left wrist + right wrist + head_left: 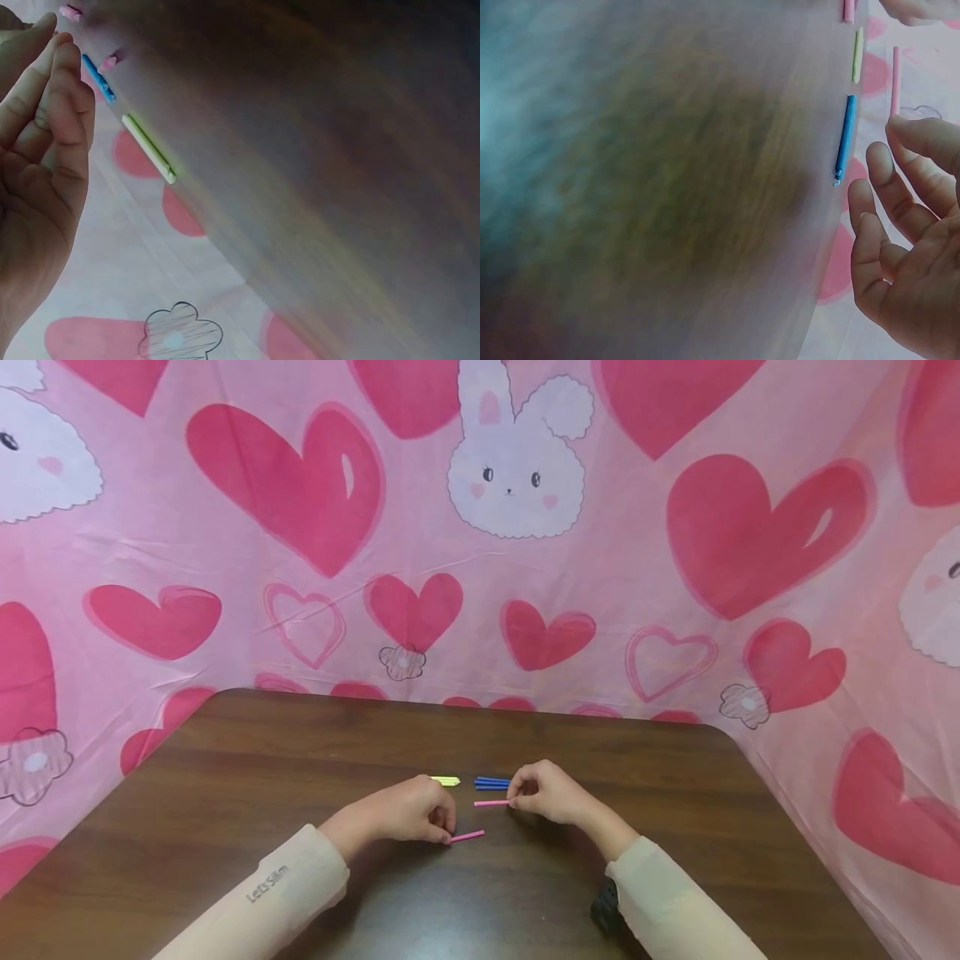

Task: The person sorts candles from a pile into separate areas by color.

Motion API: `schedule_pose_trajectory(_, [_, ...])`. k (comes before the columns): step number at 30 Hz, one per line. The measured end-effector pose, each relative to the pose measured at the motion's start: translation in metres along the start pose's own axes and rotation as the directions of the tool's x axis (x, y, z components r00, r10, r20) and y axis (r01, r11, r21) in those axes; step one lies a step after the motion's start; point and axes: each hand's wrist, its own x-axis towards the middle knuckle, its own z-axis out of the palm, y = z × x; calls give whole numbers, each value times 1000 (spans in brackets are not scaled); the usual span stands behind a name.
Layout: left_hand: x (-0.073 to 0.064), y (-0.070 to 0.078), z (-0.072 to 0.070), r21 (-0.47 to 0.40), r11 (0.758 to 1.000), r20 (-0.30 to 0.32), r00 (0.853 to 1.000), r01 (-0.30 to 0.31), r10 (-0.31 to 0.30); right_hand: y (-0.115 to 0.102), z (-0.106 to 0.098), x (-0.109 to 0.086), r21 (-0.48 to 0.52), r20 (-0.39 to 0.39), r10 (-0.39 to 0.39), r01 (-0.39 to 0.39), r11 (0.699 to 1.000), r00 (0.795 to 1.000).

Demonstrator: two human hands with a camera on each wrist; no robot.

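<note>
My left hand (408, 810) pinches the near end of a short pink stick (468, 836) between thumb and fingertips, low over the table. Opposite it, my right hand (553, 793) holds a second pink stick (491, 803) by its end. In the right wrist view, thumb and forefinger grip that pink stick (896, 81), while the other fingers are loosely bent. Just behind the right fingertips lies a small bundle of blue sticks (491, 783). A bundle of yellow sticks (446, 781) lies beyond the left hand, partly hidden by it.
The brown wooden table (300, 735) has rounded far corners. A pink cloth (420, 543) with hearts and rabbits hangs behind it and along both sides. A dark object (604, 910) shows beneath the right sleeve.
</note>
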Motion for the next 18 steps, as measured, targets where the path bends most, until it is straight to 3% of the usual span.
schedule_pose_trajectory(8, [1,1,2,6,1000,30,1000,-9,9,-1,-1,12,-25,-68,3,-5,1000,998])
schedule_pose_trajectory(18, [1,2,3,27,1000,44,999,-6,4,-2,0,29,11,-173,57,-56,998,983])
